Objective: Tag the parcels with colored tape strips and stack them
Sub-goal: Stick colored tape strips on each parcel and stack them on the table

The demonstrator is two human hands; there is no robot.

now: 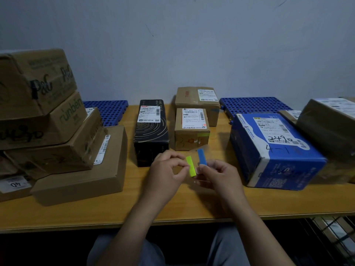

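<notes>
My left hand (167, 171) pinches a yellow-green tape strip (191, 166) between thumb and fingers, above the wooden table (172, 206). My right hand (219, 175) holds a blue tape strip (202, 157) upright by its lower end. The two strips sit side by side, close together. Just behind my hands stand a long black parcel (151, 131) and a small brown parcel (191, 129) with a white label. A second brown parcel (197, 101) stands behind the small one. A blue and white parcel (272, 150) lies to the right.
A stack of several brown cardboard boxes (48, 120) fills the table's left side. A dark wrapped parcel (326, 125) lies at the far right. Blue perforated mats (253, 105) rest against the wall. The table's front edge runs just below my wrists.
</notes>
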